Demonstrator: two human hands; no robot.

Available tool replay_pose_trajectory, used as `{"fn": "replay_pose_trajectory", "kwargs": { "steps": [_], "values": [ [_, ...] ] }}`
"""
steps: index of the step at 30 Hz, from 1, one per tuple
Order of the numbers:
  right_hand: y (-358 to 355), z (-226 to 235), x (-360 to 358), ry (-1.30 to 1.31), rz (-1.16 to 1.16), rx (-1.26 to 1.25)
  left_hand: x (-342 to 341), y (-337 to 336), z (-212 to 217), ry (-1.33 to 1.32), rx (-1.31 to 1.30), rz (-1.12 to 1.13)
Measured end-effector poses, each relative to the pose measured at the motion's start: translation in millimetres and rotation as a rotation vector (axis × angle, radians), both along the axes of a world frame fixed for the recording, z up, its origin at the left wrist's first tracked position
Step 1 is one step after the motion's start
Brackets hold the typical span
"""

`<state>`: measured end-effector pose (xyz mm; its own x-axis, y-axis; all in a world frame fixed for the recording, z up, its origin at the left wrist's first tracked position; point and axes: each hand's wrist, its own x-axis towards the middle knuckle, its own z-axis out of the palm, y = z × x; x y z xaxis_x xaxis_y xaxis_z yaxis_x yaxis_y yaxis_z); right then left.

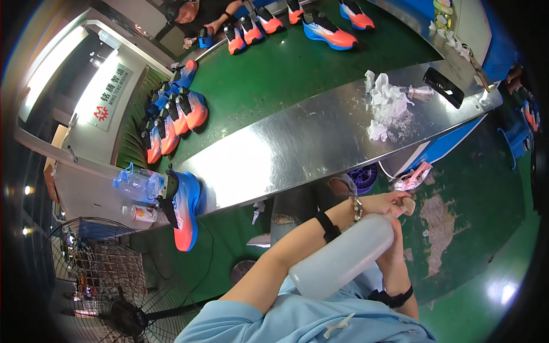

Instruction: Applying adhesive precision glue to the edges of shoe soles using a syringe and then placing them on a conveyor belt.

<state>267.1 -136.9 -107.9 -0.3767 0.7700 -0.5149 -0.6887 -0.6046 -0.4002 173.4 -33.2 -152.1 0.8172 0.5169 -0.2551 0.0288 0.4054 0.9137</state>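
My left hand (390, 201), with a bead bracelet at its wrist, is closed on a small crumpled tan piece (407, 206), whose kind I cannot make out. Just below it, a large translucent white bottle (343, 257) lies tilted across my left forearm. My right hand (397, 231) is at the bottle's upper end and appears to grip it; the bottle hides most of its fingers. Both hands are beyond the bench's front edge, over the green floor. A pink and silver crumpled wrapper (414, 177) is close to my left hand.
The metal bench (297, 137) bears crumpled white paper (388, 100) and a black phone (444, 87). At its left end stand a blue-orange sneaker (187, 208) and plastic bottles (137, 186). More sneakers (329, 31) line the green surface; a person (203, 17) works beyond. A fan (126, 314) is lower left.
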Motion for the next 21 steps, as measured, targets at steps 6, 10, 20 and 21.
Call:
{"fn": "replay_pose_trajectory", "kwargs": {
  "steps": [6,10,20,21],
  "values": [
    [4.3,-38.0,15.4,-0.275,0.140,-0.028,-24.6,-12.1,-28.3,-0.037,-0.082,0.151],
    [10.9,-38.6,71.7,-0.868,0.322,0.143,-22.4,-3.9,-25.3,-0.155,-0.056,0.028],
    [39.3,-67.4,90.3,-0.645,0.151,0.183,24.0,-30.3,-40.5,-0.162,0.062,-0.008],
    [35.9,-65.4,93.9,-0.614,0.155,0.121,23.4,-29.6,-35.3,-0.084,0.141,-0.031]
  ]
}}
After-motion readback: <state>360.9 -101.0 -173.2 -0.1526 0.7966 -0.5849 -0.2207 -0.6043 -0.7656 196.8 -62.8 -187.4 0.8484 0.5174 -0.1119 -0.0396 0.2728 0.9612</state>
